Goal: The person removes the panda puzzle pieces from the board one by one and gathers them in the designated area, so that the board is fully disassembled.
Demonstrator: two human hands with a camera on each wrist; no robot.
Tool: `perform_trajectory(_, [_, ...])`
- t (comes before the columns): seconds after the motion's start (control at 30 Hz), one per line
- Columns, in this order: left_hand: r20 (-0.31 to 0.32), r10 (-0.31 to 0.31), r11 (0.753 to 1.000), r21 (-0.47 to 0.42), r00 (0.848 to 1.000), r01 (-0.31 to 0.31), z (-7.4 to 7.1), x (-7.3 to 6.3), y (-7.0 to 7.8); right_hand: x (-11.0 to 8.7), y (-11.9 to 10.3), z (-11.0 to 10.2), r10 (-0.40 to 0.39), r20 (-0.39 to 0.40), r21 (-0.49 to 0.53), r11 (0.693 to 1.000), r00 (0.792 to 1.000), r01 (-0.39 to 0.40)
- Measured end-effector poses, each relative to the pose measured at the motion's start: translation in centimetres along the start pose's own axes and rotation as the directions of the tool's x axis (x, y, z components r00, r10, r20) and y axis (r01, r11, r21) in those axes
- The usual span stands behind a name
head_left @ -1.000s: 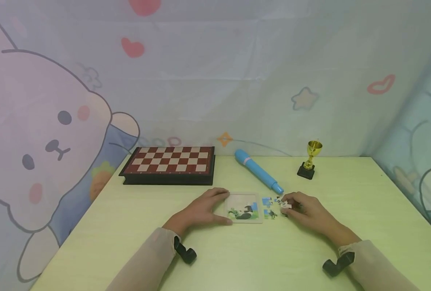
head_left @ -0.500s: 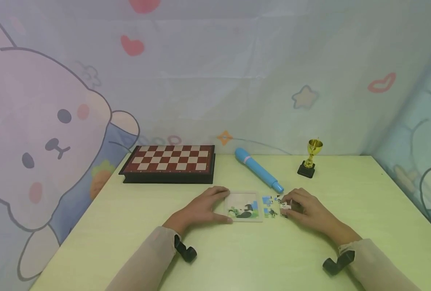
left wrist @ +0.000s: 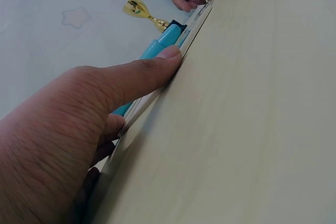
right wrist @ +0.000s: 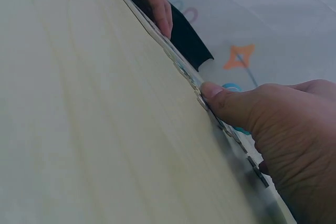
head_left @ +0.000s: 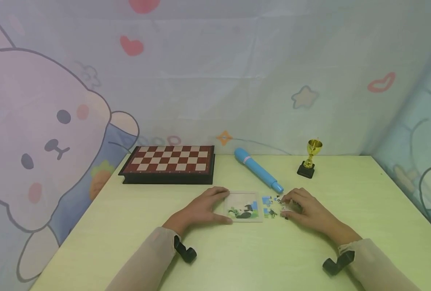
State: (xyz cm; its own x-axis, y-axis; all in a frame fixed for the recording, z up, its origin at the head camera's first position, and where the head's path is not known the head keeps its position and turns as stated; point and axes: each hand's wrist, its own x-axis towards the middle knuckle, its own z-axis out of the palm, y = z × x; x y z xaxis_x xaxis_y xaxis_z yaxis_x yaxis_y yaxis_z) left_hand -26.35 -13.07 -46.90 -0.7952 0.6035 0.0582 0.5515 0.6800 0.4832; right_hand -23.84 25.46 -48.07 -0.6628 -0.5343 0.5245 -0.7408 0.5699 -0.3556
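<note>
We see the left hand (head_left: 204, 208) grasping the pale frame (head_left: 260, 210) by its left side, thumb at the near corner and a finger at the far one; right of that hand, a green, black, white and blue picture fills the lower part, the upper left bare and whitish. Left of the right hand (head_left: 306, 208) and under its fingertips lie loose, knobbly pieces (head_left: 267, 201) in similar colours, though we cannot tell whether its bent, parted fingers grip one.

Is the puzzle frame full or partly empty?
The puzzle frame is partly empty: printed pieces cover its lower part, its upper left looks bare, and loose pieces lie beside it.
</note>
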Motion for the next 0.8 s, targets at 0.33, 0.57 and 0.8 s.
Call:
perform_trajectory(0.33, [-0.002, -0.005, 1.0, 0.0, 1.0, 0.005, 0.18, 0.07, -0.18, 0.02, -0.03, -0.02, 0.007, -0.009, -0.036, 0.999, 1.0, -0.007])
perform_trajectory(0.57, [0.002, -0.004, 1.0, 0.004, 1.0, 0.004, 0.2, 0.15, -0.33, 0.07, 0.01, -0.02, 0.005, -0.002, -0.039, 0.999, 1.0, -0.005])
perform_trajectory(0.8, [0.007, -0.007, 1.0, -0.009, 1.0, 0.007, -0.08, -0.05, 0.02, 0.0, 0.21, 0.09, -0.002, -0.006, -0.044, 0.999, 1.0, 0.001])
